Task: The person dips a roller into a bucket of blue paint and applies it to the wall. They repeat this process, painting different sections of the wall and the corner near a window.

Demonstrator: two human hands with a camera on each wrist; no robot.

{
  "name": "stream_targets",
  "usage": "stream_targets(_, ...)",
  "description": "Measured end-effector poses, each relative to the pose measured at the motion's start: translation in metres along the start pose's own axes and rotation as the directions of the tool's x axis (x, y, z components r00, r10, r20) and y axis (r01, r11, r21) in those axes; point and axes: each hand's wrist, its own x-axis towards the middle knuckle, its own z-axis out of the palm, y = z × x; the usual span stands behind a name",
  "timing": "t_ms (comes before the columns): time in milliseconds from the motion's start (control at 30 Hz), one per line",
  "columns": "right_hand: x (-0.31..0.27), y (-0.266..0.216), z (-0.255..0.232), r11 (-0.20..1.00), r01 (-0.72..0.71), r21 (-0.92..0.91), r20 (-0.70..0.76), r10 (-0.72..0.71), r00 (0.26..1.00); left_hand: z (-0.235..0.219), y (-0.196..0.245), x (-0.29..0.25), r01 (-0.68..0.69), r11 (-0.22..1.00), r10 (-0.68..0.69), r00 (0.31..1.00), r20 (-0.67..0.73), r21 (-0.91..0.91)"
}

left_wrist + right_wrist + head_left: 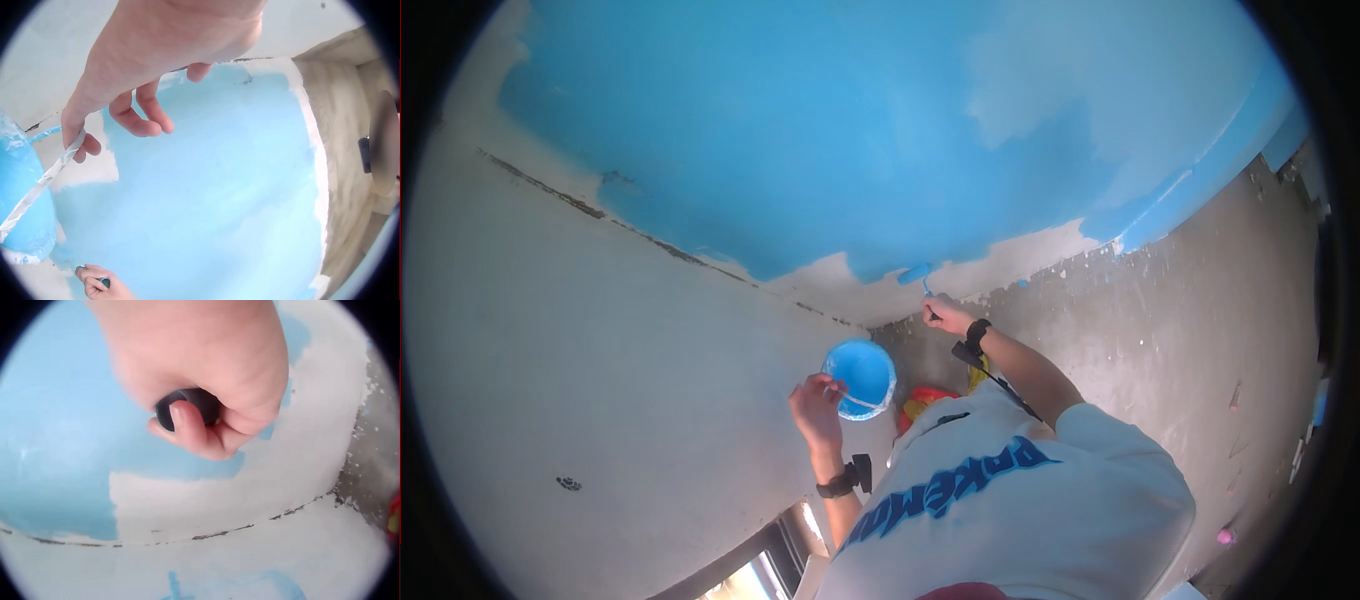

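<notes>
My left hand [815, 412] pinches the white, paint-smeared handle [39, 189] of a blue bucket [858, 362] between thumb and finger. The other fingers hang loosely bent in the left wrist view. The bucket is beside that hand, its inside coated with blue paint. Farther up, my right hand [947, 314] grips the dark handle [205, 405] of a paint roller [914, 274]. Its blue sleeve overlaps the lower edge of the painted wall [800, 150] in the head view; in the right wrist view the hand hides the roller's head.
An unpainted white wall [600, 360] meets the blue one along a cracked corner line. The grey floor [1130, 330] is speckled with paint at the wall's foot. A red and yellow bag [922, 400] lies near the bucket. A window [750, 580] shows at the bottom.
</notes>
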Motion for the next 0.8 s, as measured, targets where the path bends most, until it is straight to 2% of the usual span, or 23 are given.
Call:
stream_targets(33,0.011,0.004,-0.009,1.000,0.001,-0.004,0.000,-0.001,1.000,0.001,0.001,0.000,-0.002,1.000,0.002,1.000,0.000,-0.004)
stream_targets(100,0.021,0.010,-0.019,0.975,-0.037,0.220,0.018,0.034,0.999,0.002,0.002,-0.002,0.004,1.000,-0.004,1.000,-0.021,-0.011)
stream_targets(167,0.025,0.005,-0.018,0.956,-0.072,0.285,0.067,0.056,0.996,-0.002,0.001,-0.002,-0.003,1.000,0.002,1.000,-0.004,-0.018)
stream_targets(233,0.013,-0.010,-0.010,0.930,-0.115,0.348,0.110,0.081,0.991,-0.004,-0.001,-0.003,0.000,1.000,0.000,1.000,0.009,-0.026)
stream_targets(300,-0.023,-0.035,0.012,0.829,-0.221,0.513,0.185,0.145,0.972,-0.003,-0.002,-0.003,-0.013,1.000,0.013,1.000,-0.003,0.004)
stream_targets(433,-0.094,-0.060,0.053,0.867,-0.186,0.463,0.205,0.099,0.974,-0.013,-0.007,0.001,0.013,1.000,-0.013,0.999,-0.032,0.024)
stream_targets(567,-0.166,-0.083,0.087,0.946,-0.061,0.320,0.250,-0.022,0.968,-0.018,-0.011,0.006,0.033,0.999,-0.033,0.999,-0.007,0.033)
stream_targets(633,-0.173,-0.082,0.093,0.963,-0.017,0.270,0.276,-0.061,0.959,-0.018,-0.013,0.005,0.022,0.999,-0.021,1.000,-0.018,0.042)
stream_targets(700,-0.173,-0.074,0.100,0.975,0.066,0.213,0.212,-0.112,0.971,-0.020,-0.014,0.006,0.021,0.999,-0.019,0.999,-0.042,0.048)
stream_targets(800,-0.127,-0.045,0.083,0.979,0.029,0.202,0.163,-0.063,0.985,-0.029,-0.020,0.007,0.022,0.999,-0.021,0.999,-0.026,0.044)
